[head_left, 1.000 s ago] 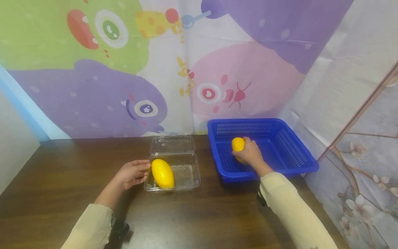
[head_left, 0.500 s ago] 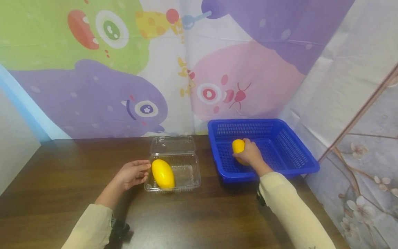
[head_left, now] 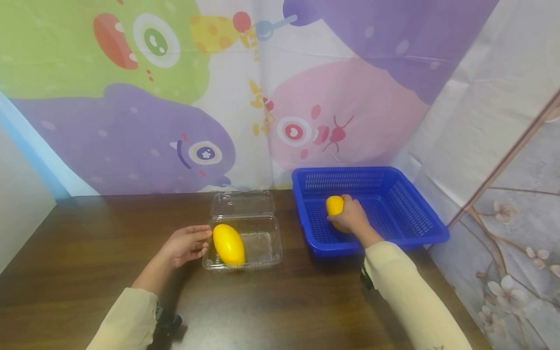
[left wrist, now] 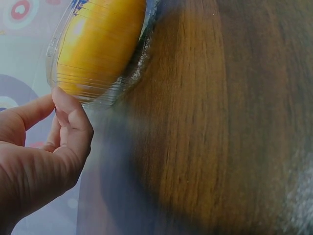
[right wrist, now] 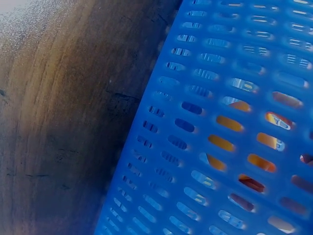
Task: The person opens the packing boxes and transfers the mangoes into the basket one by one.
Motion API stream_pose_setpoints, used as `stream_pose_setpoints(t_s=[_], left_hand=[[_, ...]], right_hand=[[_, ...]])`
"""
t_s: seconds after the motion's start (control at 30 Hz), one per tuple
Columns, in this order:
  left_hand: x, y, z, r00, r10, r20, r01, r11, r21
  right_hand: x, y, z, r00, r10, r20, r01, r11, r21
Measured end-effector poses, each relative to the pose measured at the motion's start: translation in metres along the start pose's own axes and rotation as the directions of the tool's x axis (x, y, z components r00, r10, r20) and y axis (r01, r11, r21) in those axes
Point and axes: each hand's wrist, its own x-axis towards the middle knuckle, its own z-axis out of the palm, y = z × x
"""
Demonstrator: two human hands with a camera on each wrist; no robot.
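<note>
My left hand (head_left: 185, 245) pinches the left rim of a clear plastic clamshell box (head_left: 262, 245) between thumb and fingertip; the left wrist view shows the fingertips (left wrist: 66, 100) at that rim. Inside the box's left half lies a yellow mango (head_left: 229, 244), tilted, and its lid (head_left: 242, 203) is folded back toward the wall. Over in the blue basket (head_left: 413, 240), my right hand (head_left: 353, 216) grips a second yellow mango (head_left: 334, 205), partly hidden by the fingers. From the right wrist, the basket's slotted side (right wrist: 161, 147) blocks most of the view, and bits of yellow show through the slots.
Both containers stand on a dark brown wooden table (head_left: 245, 311). A cartoon-printed cloth (head_left: 245, 146) hangs behind them, close to the lid and basket. A floral-patterned wall panel (head_left: 507, 243) rises along the right side, near the basket.
The right hand and the mango it grips have sunk very slightly in the basket. The left hand, box and other mango look the same.
</note>
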Motion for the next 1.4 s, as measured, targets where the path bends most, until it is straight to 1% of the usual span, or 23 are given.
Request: stream_pose_setpoints(t_s=[0.27, 0.57, 0.77, 1.03, 1.4], left_hand=[[0.000, -0.002, -0.001, 1.000, 0.000, 0.001, 0.000, 1.000, -0.009], [0.000, -0.004, -0.001, 1.000, 0.003, 0.000, -0.003, 1.000, -0.016], [0.001, -0.004, -0.001, 1.000, 0.007, -0.010, -0.007, 1.000, -0.002], [0.001, -0.003, -0.001, 1.000, 0.007, -0.021, -0.006, 1.000, 0.018], [0.002, -0.003, -0.002, 1.000, 0.009, -0.014, -0.009, 1.000, 0.006]], right_hand=[[0.002, -0.001, -0.001, 1.000, 0.001, 0.000, -0.001, 1.000, 0.020], [0.007, -0.001, -0.002, 1.000, -0.021, -0.011, 0.021, 1.000, 0.006], [0.010, 0.000, -0.002, 1.000, -0.023, -0.009, 0.023, 1.000, 0.003], [0.013, 0.001, 0.000, 1.000, -0.012, 0.004, 0.012, 1.000, -0.008], [0.015, 0.003, -0.003, 1.000, 0.015, 0.017, -0.014, 1.000, -0.026]])
